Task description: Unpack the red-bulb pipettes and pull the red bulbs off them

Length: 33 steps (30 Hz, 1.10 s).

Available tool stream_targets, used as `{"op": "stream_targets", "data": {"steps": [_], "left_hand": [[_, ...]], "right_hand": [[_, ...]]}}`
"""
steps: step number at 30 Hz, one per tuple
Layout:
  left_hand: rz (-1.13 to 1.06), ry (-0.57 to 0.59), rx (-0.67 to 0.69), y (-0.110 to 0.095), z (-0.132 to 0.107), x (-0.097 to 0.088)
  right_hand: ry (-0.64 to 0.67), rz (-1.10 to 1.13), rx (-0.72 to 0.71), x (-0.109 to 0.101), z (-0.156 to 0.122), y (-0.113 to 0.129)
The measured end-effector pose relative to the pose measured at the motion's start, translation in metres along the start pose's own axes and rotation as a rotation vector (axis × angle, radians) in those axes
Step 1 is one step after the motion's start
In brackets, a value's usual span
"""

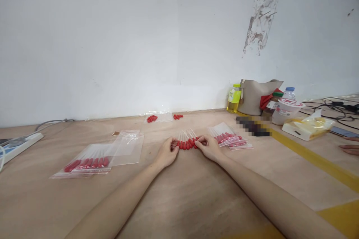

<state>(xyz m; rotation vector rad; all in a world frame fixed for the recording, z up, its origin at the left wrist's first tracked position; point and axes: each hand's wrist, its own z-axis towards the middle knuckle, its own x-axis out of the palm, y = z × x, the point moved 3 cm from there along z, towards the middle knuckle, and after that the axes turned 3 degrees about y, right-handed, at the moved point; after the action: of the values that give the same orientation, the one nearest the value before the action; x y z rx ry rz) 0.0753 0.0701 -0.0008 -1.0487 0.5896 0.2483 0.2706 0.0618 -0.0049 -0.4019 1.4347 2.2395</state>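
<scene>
Two bare hands rest side by side on the wooden table [196,194], closing in from either end on a short row of droppers [187,141]; the droppers are clear tubes with red bulbs, lying flat and fanned, bulbs toward the person and tips pointing at the wall; the left hand [167,152] lies knuckles up with its fingers curled, the fingertips touching the leftmost red bulbs; the right hand [209,147] mirrors it, its fingers bent narrow and pinched against the rightmost bulbs; neither hand lifts anything off the table; just beside the right hand, on its outer side, lie filled zip bags [228,138] stacked on each other, red bulbs showing through the plastic; well to the left of the left hand lies another filled bag [84,164], with an empty clear bag [127,147] partly overlapping it; near the wall, a few loose red bulbs [177,116] and a small bag of them [157,118] sit apart from the hands; far right stand a yellow bottle [233,99], a beige bag [254,97], a lidded cup [285,111] and a yellow packet [307,127]; another person's fingers [350,145] show at the right edge; a power strip [17,145] lies at the far left.
</scene>
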Motion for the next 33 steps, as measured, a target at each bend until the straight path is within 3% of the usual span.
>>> {"op": "stream_targets", "data": {"steps": [10,17,22,23,25,27,30,33], "left_hand": [[0.071,-0.039,-0.007,-0.002,-0.008,-0.005],[0.112,-0.032,-0.005,-0.003,-0.012,-0.006],[0.247,0.014,0.029,-0.011,-0.018,-0.007],[0.294,0.025,0.031,-0.012,-0.019,-0.007],[0.368,0.039,0.020,-0.013,-0.020,-0.007],[0.414,0.048,-0.007,-0.014,-0.020,-0.006],[0.456,0.068,-0.055,-0.012,-0.019,-0.005],[0.491,0.084,-0.079,-0.010,-0.022,-0.005]], "right_hand": [[0.000,-0.010,-0.010,-0.003,-0.001,0.003],[-0.062,-0.133,0.000,-0.003,0.000,0.001],[-0.144,-0.309,-0.025,-0.032,0.002,0.013],[-0.188,-0.490,-0.017,-0.043,0.003,0.016],[-0.295,-0.815,0.101,-0.068,0.004,0.018],[-0.320,-0.967,0.267,-0.089,0.005,0.013],[-0.222,-0.963,0.470,-0.105,0.008,-0.001],[-0.102,-0.881,0.575,-0.106,0.011,-0.014]]}}
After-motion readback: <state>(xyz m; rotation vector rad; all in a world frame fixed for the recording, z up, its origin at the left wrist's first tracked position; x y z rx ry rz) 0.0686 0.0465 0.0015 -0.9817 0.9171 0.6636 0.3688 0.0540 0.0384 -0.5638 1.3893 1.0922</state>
